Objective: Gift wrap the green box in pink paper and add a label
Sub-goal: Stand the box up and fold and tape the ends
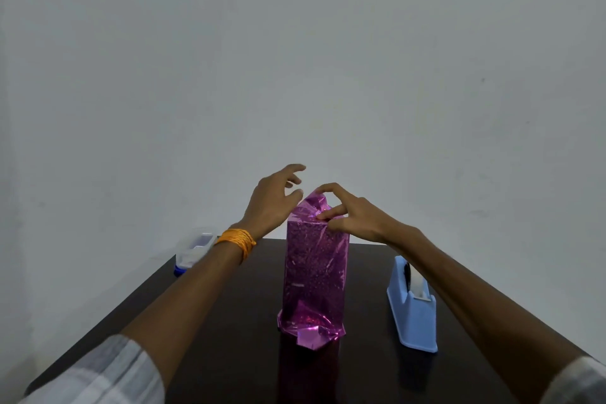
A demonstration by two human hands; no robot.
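No legible text, label, brand, number or sign found. The pink paper (314, 272) at centre frame carries only a glitter pattern. The blue tape dispenser (414, 315) at lower right and the clear container (194, 248) at middle left show no readable marking.

Left hand (273, 203) spread; right hand (352, 218) fingers (331, 214) pinching.

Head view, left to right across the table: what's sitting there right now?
On the table: clear plastic container with blue base → pink-wrapped box → blue tape dispenser.
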